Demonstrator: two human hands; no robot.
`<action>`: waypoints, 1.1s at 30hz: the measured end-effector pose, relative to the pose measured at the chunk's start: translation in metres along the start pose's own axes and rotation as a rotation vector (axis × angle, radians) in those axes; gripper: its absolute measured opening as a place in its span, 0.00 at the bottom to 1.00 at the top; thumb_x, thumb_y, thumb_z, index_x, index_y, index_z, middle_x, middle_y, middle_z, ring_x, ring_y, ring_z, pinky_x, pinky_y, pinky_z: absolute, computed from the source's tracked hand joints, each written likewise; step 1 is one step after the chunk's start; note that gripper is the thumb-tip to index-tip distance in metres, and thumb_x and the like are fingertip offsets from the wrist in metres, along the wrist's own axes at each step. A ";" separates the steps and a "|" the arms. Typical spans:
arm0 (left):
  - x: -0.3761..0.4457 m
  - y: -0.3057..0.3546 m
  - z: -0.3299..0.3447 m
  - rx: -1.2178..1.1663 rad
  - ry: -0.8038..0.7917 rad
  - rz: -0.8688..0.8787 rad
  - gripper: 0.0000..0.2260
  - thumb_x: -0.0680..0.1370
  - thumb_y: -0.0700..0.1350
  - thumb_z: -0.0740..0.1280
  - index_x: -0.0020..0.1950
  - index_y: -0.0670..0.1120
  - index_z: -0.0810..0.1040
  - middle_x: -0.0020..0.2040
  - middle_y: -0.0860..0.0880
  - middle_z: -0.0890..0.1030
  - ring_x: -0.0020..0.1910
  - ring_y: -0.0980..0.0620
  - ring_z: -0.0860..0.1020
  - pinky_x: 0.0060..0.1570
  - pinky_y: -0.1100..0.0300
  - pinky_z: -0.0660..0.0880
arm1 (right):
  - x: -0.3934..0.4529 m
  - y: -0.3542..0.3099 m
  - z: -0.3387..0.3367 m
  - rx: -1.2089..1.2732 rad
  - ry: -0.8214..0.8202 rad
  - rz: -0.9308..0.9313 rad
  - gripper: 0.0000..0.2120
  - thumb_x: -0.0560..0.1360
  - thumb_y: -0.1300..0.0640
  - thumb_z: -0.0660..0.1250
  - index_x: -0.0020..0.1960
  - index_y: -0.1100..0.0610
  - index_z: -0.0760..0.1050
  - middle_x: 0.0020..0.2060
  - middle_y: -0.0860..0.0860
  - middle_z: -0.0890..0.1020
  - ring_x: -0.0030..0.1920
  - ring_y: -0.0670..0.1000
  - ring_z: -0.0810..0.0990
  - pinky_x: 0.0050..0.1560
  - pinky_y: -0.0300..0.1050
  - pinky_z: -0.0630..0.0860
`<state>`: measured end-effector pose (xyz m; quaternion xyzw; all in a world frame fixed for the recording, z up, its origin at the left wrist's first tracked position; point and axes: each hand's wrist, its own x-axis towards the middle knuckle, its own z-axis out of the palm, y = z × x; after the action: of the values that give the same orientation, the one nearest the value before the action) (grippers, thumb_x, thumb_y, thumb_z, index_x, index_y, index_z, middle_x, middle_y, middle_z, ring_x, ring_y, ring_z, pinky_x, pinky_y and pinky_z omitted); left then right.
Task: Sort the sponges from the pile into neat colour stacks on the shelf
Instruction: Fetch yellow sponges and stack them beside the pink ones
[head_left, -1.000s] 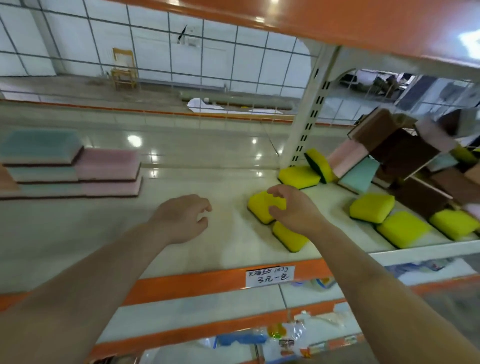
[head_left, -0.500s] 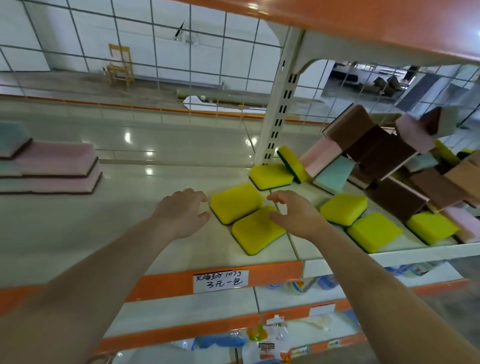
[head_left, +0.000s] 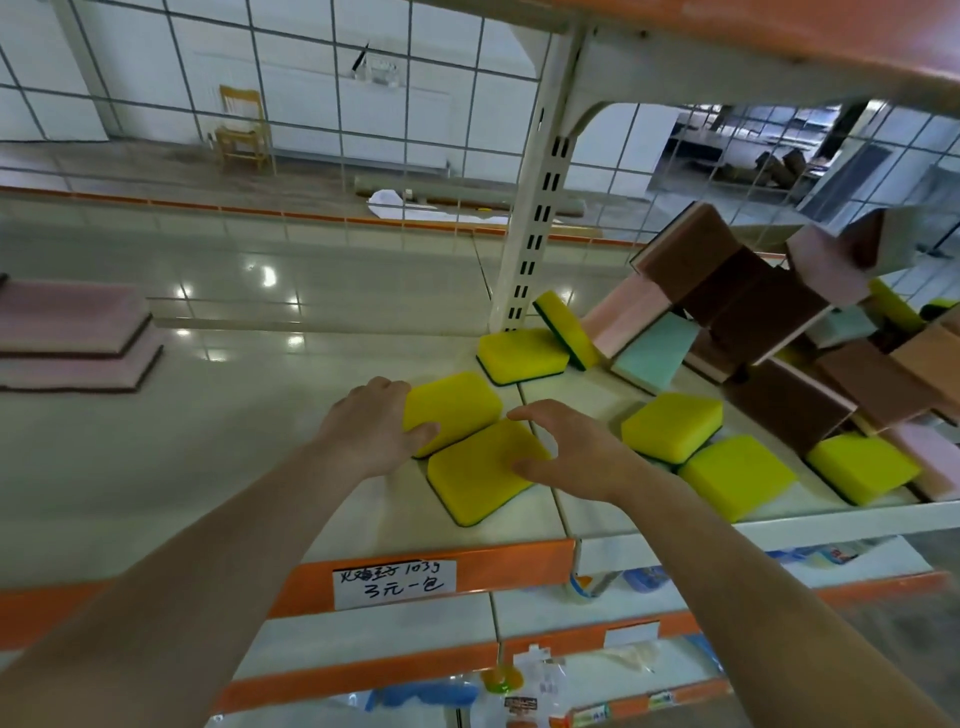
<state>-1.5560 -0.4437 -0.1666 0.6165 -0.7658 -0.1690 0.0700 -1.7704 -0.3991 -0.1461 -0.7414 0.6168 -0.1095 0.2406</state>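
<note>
Two yellow sponges lie flat side by side on the white shelf (head_left: 208, 457). My left hand (head_left: 371, 431) grips the left edge of the far yellow sponge (head_left: 460, 402), thumb on top. My right hand (head_left: 571, 452) arches over the right corner of the near yellow sponge (head_left: 478, 478), with its thumb on the sponge and its fingers curled at the far corner. To the right, the mixed pile (head_left: 743, 301) holds brown, pink and teal sponges leaning on each other, with several more yellow sponges (head_left: 670, 423) around its foot.
A pink stack (head_left: 72, 332) sits at the far left of the shelf. A white perforated post (head_left: 535, 223) rises behind the yellow sponges, backed by wire mesh. A price label (head_left: 395, 582) hangs on the orange front edge. Packaged goods lie on the lower shelves.
The view has shifted right, so the pink stack slid left. My left hand moved right onto the far yellow sponge. My right hand stays on the near yellow sponge.
</note>
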 end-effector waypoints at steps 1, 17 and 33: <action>0.001 0.001 0.000 0.002 0.000 -0.002 0.30 0.78 0.59 0.60 0.74 0.44 0.60 0.71 0.45 0.64 0.69 0.45 0.65 0.65 0.52 0.64 | 0.000 0.000 0.000 -0.005 -0.003 -0.006 0.27 0.75 0.52 0.68 0.71 0.50 0.64 0.69 0.46 0.67 0.67 0.45 0.65 0.58 0.30 0.59; 0.025 0.005 0.003 -0.004 -0.027 -0.042 0.30 0.77 0.60 0.62 0.72 0.43 0.62 0.67 0.43 0.66 0.65 0.44 0.68 0.61 0.52 0.67 | 0.004 0.011 -0.004 0.004 -0.052 -0.018 0.29 0.73 0.49 0.70 0.71 0.49 0.64 0.69 0.45 0.67 0.67 0.44 0.65 0.62 0.31 0.59; 0.018 -0.010 -0.004 -0.010 0.068 -0.061 0.30 0.76 0.59 0.63 0.71 0.41 0.62 0.67 0.41 0.64 0.65 0.42 0.66 0.60 0.51 0.68 | 0.016 0.001 0.013 -0.170 -0.249 -0.104 0.46 0.69 0.53 0.75 0.76 0.51 0.48 0.76 0.47 0.51 0.75 0.46 0.46 0.68 0.34 0.46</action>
<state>-1.5497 -0.4634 -0.1685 0.6443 -0.7432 -0.1538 0.0937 -1.7621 -0.4122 -0.1597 -0.7977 0.5502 0.0234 0.2457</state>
